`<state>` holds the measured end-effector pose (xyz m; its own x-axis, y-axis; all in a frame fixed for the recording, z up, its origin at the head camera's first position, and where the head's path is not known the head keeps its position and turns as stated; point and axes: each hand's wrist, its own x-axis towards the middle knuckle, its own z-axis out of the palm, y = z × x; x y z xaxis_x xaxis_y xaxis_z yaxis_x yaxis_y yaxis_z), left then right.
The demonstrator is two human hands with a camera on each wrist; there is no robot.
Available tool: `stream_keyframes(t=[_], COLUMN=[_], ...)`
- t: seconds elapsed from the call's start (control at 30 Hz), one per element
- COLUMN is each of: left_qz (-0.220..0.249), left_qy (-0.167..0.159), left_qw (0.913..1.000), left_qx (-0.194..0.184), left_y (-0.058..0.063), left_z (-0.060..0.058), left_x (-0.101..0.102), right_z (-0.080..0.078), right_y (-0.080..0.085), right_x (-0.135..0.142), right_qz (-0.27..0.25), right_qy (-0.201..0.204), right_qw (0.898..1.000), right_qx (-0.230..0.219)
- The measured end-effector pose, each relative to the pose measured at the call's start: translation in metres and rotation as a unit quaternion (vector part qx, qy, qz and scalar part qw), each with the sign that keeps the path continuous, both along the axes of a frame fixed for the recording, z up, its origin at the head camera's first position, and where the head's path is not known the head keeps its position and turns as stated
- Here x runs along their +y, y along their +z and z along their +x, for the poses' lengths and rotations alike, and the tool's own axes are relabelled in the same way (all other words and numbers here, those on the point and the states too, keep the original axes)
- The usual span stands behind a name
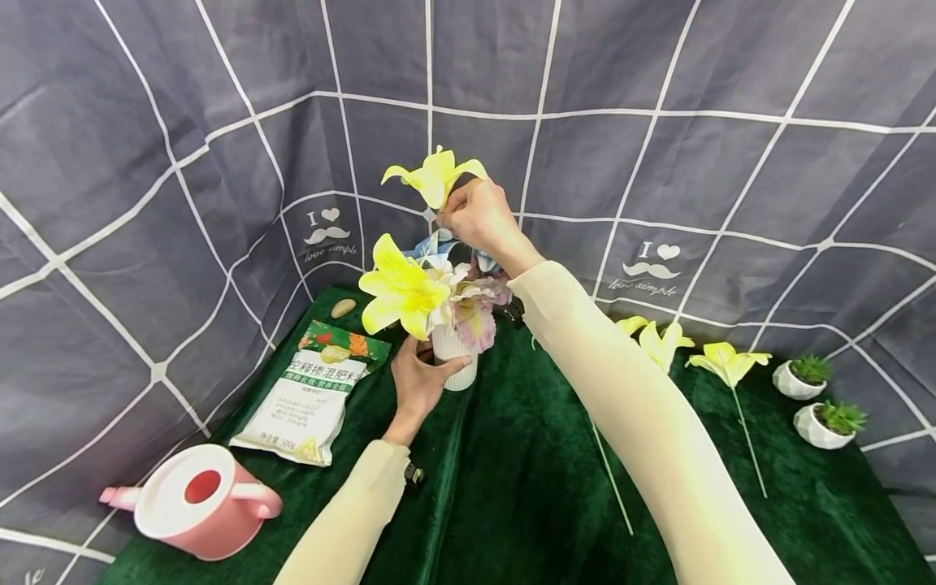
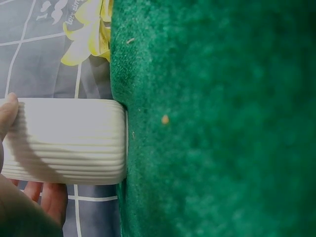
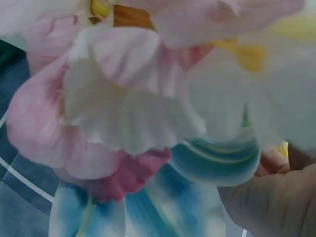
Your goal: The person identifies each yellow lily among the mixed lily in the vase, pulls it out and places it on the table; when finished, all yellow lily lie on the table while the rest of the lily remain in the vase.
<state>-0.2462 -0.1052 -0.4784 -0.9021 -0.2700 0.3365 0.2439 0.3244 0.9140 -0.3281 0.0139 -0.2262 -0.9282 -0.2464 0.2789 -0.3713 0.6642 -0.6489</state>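
Observation:
A white ribbed vase (image 1: 455, 357) stands on green cloth, and my left hand (image 1: 420, 380) grips it around its side. In the left wrist view the vase (image 2: 74, 140) appears sideways, with thumb and fingers on opposite sides. Out of its mouth rise a yellow lily (image 1: 405, 288), pink and white flowers (image 1: 475, 313) and blue flowers (image 1: 431, 246). Above them my right hand (image 1: 478, 215) pinches another yellow lily (image 1: 435, 177) just under its bloom; its stem is hidden behind the bouquet. Pink-white petals (image 3: 128, 98) fill the right wrist view, with the right hand (image 3: 276, 195) at the edge.
To the left lie a fertilizer bag (image 1: 310, 398), a stone (image 1: 343, 308) and a pink watering can (image 1: 208, 504). Yellow lilies (image 1: 729, 362) lie at the right, partly behind my right sleeve. Two small potted succulents (image 1: 826, 424) stand at the far right. A grey grid curtain (image 1: 585, 65) hangs behind.

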Motion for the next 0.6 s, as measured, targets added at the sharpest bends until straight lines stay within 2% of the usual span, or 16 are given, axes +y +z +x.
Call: stream_keyframes(t=[0.3,0.6], left_qz=[-0.002,-0.004], left_qy=[0.0,0.002], left_qw=[1.0,1.0], left_qx=[-0.003,0.004], left_y=[-0.0026,-0.0005], left_z=[0.0001,-0.0015], left_x=[0.0005,-0.0001], right_z=[-0.0037,-0.0045], right_y=[-0.0101,-0.007], right_x=[0.0038,0.0077], right_qz=[-0.023,-0.044], right_qy=[-0.013,-0.009], right_qw=[1.0,0.999], right_qx=[-0.001,0.008])
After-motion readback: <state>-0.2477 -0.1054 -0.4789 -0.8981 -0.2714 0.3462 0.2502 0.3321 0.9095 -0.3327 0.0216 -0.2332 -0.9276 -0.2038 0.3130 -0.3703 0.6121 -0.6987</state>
